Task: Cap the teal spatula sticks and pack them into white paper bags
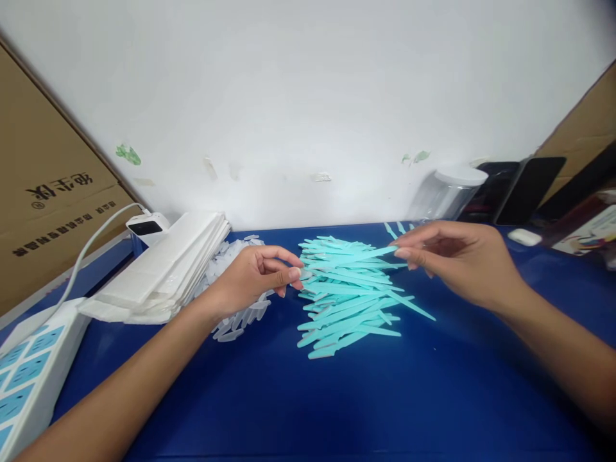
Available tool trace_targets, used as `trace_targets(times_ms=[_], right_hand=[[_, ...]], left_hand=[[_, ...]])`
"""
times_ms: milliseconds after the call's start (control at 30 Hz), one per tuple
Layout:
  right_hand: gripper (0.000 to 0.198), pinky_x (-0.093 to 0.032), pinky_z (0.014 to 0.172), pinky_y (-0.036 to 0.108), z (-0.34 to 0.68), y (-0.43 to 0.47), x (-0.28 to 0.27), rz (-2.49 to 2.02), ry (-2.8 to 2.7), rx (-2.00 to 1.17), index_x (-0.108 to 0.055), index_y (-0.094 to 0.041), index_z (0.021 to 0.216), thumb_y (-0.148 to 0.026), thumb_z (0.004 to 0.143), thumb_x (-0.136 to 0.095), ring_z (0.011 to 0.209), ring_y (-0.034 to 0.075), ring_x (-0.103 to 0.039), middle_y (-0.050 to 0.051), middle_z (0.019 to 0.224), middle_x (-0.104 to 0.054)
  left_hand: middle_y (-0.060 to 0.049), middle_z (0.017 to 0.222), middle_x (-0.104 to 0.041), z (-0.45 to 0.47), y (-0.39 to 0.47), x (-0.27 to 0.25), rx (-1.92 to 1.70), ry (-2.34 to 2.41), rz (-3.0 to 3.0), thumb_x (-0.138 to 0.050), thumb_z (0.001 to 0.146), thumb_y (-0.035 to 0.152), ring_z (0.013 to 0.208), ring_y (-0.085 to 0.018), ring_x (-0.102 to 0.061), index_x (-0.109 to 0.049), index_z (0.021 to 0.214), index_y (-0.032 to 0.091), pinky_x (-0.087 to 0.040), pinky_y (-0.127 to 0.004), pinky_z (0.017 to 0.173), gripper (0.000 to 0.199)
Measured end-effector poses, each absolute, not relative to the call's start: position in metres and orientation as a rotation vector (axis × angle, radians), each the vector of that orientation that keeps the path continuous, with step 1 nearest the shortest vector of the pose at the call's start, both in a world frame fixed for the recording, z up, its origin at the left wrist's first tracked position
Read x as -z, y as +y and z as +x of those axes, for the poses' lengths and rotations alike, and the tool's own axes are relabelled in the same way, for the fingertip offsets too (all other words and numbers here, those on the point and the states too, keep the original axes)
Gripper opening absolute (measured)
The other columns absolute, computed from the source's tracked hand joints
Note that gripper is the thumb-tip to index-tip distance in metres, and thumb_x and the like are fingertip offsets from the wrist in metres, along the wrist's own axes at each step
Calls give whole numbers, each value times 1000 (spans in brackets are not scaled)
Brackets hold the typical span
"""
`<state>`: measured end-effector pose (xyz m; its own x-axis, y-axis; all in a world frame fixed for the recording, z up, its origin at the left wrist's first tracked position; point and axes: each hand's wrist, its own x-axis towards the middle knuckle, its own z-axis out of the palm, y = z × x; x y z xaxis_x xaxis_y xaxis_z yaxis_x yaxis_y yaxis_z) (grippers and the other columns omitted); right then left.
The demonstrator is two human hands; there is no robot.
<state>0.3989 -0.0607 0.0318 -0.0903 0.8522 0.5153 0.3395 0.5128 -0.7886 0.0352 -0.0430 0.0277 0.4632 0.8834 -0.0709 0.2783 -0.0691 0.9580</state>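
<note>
My right hand (452, 260) pinches the handle end of a turquoise eyebrow razor (359, 256) between thumb and fingertips. That razor points left, just above a pile of similar turquoise razors (346, 314) on the blue table. At the left side of the pile, my left hand (255, 276) is closed in a pinch on a small translucent blade cap (305, 274). The cap is close to the blade end of the held razor; whether they touch I cannot tell. Partly hidden behind and under my left hand lies a heap of translucent caps (240, 321).
Left of the caps lies a stack of white paper-like sleeves (144, 269). A white device (147, 226) with a cable and a power strip (33, 372) are further left. A lidded clear jar (450, 192), dark phone-like slabs (529, 190) and a small white case (524, 237) stand back right.
</note>
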Motion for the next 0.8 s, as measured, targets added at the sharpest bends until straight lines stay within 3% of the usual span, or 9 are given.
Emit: trace_targets(times_ms=[800], right_hand=[[12,-62,57,27,398,-68,-38,-1025,-1745,-600,-89,-25,84,-35,83,-95,65,15,-71,6,88,-85]], left_hand=[[-6,89,-85,36,-42,-25,-640,1006,1587,-83,96,48,67,-14,-69,-75,115,20,-55,-27,66,35]])
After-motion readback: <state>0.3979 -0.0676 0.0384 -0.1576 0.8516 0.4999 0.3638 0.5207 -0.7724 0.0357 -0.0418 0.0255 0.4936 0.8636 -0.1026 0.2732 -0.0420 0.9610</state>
